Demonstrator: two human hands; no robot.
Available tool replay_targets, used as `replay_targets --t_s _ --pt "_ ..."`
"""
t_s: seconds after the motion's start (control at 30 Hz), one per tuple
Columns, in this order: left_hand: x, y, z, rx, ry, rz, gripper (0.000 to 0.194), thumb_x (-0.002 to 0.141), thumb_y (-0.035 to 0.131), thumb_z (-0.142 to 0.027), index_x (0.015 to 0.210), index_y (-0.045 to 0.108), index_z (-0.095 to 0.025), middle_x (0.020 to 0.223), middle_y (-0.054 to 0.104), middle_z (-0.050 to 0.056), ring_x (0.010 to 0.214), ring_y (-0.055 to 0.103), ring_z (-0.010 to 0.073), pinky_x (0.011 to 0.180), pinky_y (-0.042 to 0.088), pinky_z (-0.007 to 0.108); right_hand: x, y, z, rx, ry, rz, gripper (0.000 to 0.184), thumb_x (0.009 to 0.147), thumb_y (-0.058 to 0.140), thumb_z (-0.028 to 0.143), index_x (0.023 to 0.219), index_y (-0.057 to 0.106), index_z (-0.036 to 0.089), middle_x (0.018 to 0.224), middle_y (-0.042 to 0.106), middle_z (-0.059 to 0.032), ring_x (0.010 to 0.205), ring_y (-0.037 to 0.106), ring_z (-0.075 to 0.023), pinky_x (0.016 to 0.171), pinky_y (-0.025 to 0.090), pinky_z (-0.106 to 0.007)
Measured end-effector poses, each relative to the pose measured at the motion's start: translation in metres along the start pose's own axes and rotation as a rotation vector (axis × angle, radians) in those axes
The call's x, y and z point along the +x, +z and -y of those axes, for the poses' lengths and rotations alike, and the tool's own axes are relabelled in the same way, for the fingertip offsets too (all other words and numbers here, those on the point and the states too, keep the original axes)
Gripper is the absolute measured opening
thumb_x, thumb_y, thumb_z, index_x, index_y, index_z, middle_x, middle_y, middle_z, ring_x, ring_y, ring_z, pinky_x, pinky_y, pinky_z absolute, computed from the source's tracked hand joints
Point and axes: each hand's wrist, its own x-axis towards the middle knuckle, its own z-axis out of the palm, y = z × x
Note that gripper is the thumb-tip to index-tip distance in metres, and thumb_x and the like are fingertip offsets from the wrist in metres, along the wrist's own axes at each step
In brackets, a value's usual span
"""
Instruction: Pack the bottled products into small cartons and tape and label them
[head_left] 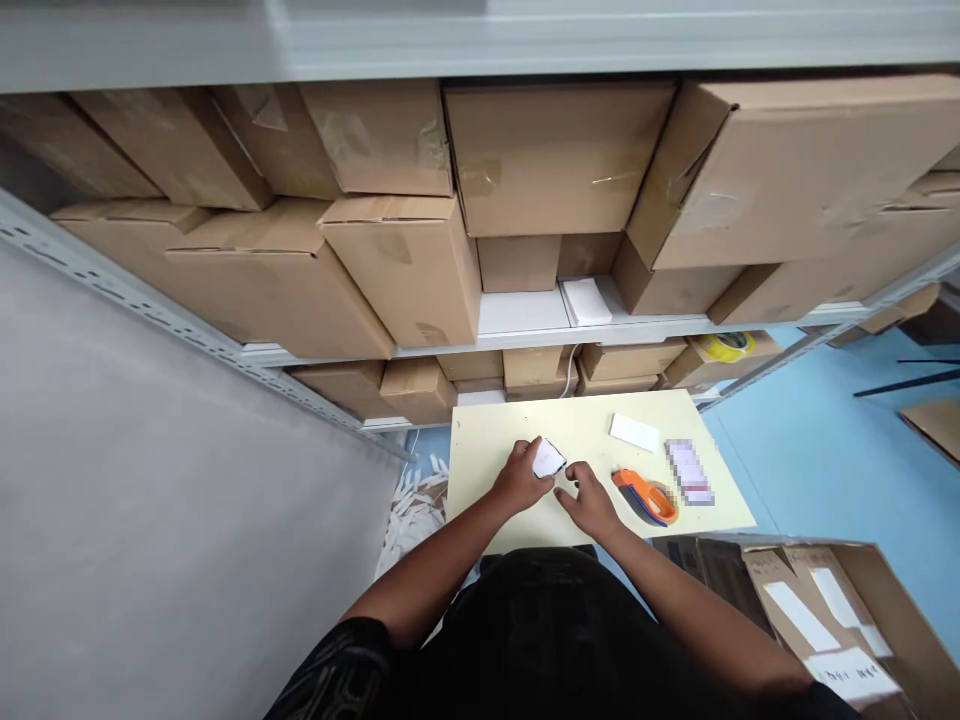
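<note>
My left hand [521,480] grips a small white rectangular piece with a dark edge [548,459] above the pale yellow tabletop [491,425]. Its exact kind is too small to tell. Close to the piece's right corner, my right hand [590,503] has its thumb and fingers apart, with nothing seen between them. To the right of that hand lies an orange and blue tape dispenser [646,498]. A white flat box or pad [634,432] rests farther back on the table, and a blurred-out phone-shaped item [689,472] is at the right.
Shelves packed with cardboard boxes [559,160] rise behind the table. Yellow tape [726,346] sits on a lower box. An open carton [892,600] with labelled packages stands at my right. White paper strips [412,520] lie on the floor left, beside a grey wall [187,500].
</note>
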Motion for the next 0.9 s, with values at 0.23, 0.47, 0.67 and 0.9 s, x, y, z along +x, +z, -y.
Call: replay_targets --t_s 0.23,0.47,0.67,0.9 --pt "0.026 -0.027 0.005 -0.163 0.134 0.035 0.031 0.094 0.055 -0.035 0.117 0.072 -0.022 0.121 0.074 0.007 0.113 0.068 0.0252 0.103 0.051 0.036 0.015 -0.016 0.012 0.111 0.131 0.026 0.025 0.087 0.063 0.045 0.098 0.049 0.028 0.086 0.063 0.0024 0.078 0.063 -0.0199 0.071 0.046 -0.031" --pt "0.053 -0.011 -0.011 -0.038 -0.214 -0.287 0.020 0.096 0.059 -0.035 0.110 0.055 -0.021 0.105 0.070 0.006 0.087 0.066 0.0206 0.077 0.049 0.032 0.025 -0.013 0.014 0.017 0.124 0.071 0.023 0.093 0.056 0.043 0.082 0.044 0.027 0.070 0.058 0.0042 0.065 0.053 -0.0177 0.062 0.035 -0.028" --pt "0.027 -0.004 0.006 0.086 0.097 -0.254 0.012 0.091 0.057 -0.025 0.096 0.067 -0.021 0.114 0.068 0.009 0.113 0.064 0.0248 0.100 0.050 0.038 0.041 -0.014 0.025 -0.039 0.138 0.161 0.030 0.091 0.063 0.044 0.080 0.041 0.027 0.067 0.058 0.0044 0.063 0.054 -0.0175 0.060 0.032 -0.027" --pt "0.008 -0.001 0.011 -0.077 0.004 -0.086 0.046 0.081 0.068 -0.027 0.126 0.069 -0.021 0.133 0.070 0.010 0.124 0.065 0.0297 0.111 0.049 0.044 0.052 -0.016 0.027 -0.053 0.197 0.208 0.023 0.088 0.065 0.032 0.076 0.046 0.026 0.065 0.059 0.0043 0.064 0.056 -0.0174 0.060 0.033 -0.026"
